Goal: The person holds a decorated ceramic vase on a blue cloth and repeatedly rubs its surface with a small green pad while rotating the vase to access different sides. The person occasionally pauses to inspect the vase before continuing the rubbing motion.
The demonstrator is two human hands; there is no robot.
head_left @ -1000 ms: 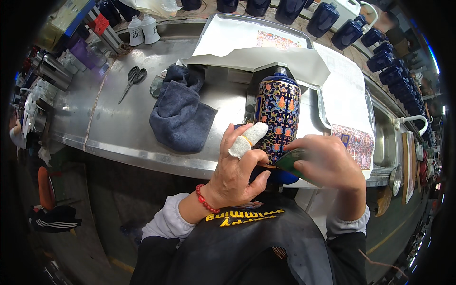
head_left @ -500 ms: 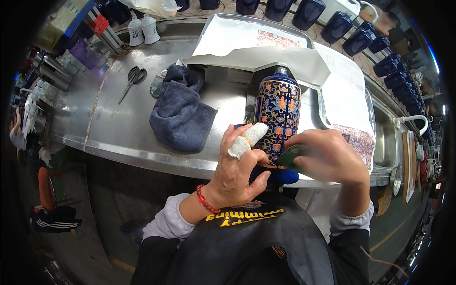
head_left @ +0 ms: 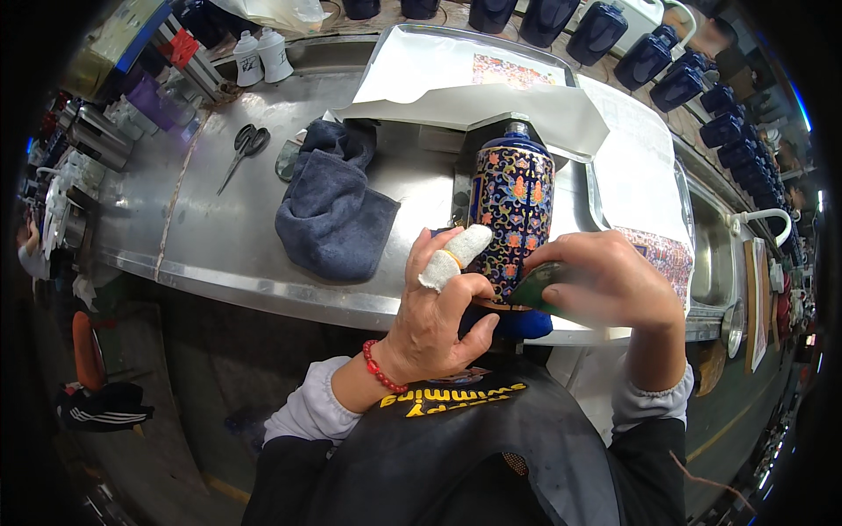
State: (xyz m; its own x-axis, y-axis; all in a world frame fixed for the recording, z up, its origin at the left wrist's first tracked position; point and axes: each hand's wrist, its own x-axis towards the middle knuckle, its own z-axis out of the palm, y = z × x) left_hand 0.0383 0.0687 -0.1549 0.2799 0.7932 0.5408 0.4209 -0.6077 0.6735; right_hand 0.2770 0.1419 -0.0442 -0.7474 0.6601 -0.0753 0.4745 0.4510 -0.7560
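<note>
Blue bottles [head_left: 597, 31] shift along behind — the right hand [head_left: 614, 280] pinches a green scraper [head_left: 531, 286] at a patterned bottle [head_left: 516, 197] — the left hand [head_left: 437, 320], fingers spread, touches it.

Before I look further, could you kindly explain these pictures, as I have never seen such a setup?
No machine here, only a person's left hand and right hand. Every picture comes from one wide fisheye camera on the head, looking down, so straight edges bend. The left hand, with a white finger wrap, rests against a floral-patterned blue bottle. The right hand holds what looks like a flat green scraper by the bottle's near end. On the metal table lie a navy towel and black-handled scissors.
</note>
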